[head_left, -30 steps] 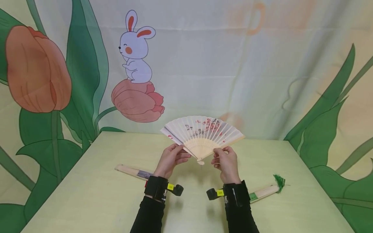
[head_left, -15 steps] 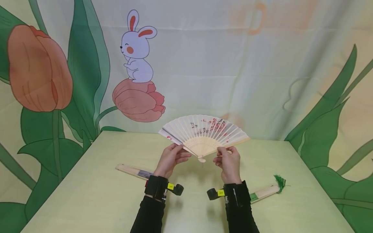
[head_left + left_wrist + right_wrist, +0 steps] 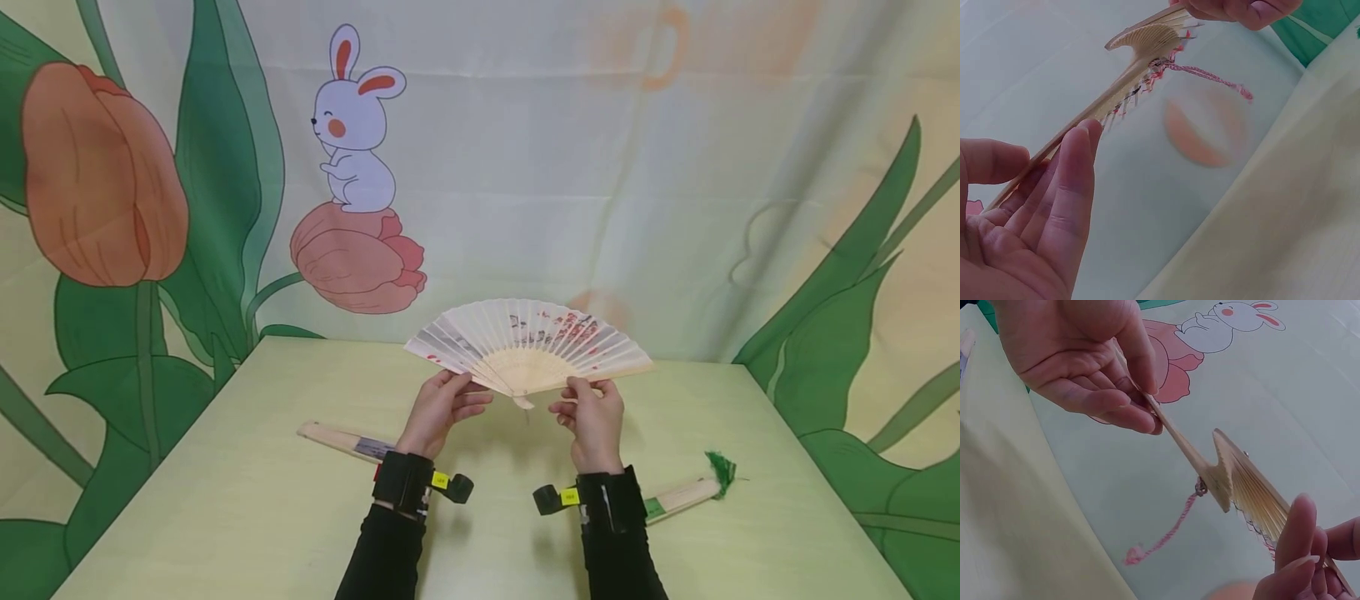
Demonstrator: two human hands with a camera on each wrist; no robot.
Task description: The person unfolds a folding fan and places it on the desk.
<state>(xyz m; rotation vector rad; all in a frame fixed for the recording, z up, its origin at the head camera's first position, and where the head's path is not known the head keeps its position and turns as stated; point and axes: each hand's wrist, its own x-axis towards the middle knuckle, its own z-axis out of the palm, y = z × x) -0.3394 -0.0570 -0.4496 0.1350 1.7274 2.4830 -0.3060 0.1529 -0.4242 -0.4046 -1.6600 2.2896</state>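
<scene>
A folding fan is spread in a wide arc above the table, its pale leaf printed with red blossoms and dark marks. My left hand pinches the left guard stick between thumb and fingers, as the left wrist view also shows. On the other side my right hand pinches the right guard stick near its lower part. From the fan's pivot hangs a pink cord, seen in the right wrist view. Some ribs near the left guard still overlap.
Behind my left wrist a folded fan lies on the pale table. Another folded fan with a green tassel lies to the right, partly behind my right wrist. A printed cloth backdrop hangs behind the table.
The fan has spread wider and flatter. My right hand has moved slightly right with its guard stick, while my left hand has stayed nearly in place. The pivot has risen a little.
</scene>
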